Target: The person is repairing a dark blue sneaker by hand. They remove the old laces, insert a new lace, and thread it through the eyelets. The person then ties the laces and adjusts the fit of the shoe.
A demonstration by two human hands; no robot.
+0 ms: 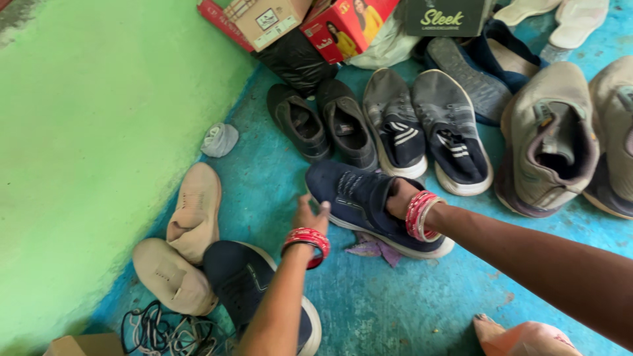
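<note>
1. Navy sneaker (369, 207) sits on the blue floor (409, 303); right hand (400, 198) is stuffed inside its opening, grip hidden.
2. Left hand (310, 216) lies loosely curled against its toe.
3. Two navy sneakers total, second one (247, 287) under the left forearm, plus two beige slip-ons (188, 244).

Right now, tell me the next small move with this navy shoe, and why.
Probably steady the navy shoe with the left hand at its side. The right hand is inside its opening, and the shoe lies loose on the floor.
</note>
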